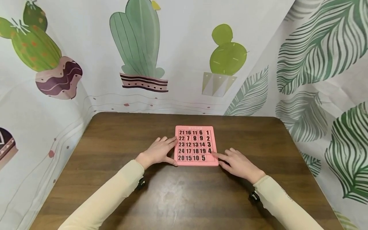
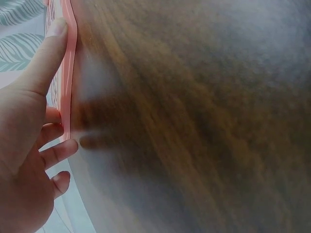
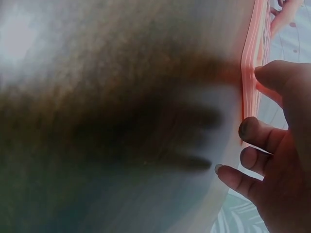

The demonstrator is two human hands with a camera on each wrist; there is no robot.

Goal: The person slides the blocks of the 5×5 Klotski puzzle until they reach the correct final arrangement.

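A pink sliding number puzzle (image 1: 198,163) lies flat on the table, its black-numbered tiles in rows. The gap in the tiles is at the bottom right, beside tile 5 (image 1: 203,158). My left hand (image 1: 157,152) touches the puzzle's left edge with spread fingers, and its thumb (image 2: 46,58) lies at the near left corner. With its index finger extended, my right hand (image 1: 238,163) touches tile 4 (image 1: 209,150) in the right column. The right thumb (image 3: 274,75) is by the puzzle's near right side; the other fingers are loosely bent.
The brown wooden table (image 1: 169,198) has rounded far corners and extends around the puzzle. Behind it hangs a white cloth (image 1: 184,64) printed with cacti and leaves. A dark wrist device (image 1: 254,196) shows beneath the right sleeve, another device (image 1: 141,183) beneath the left.
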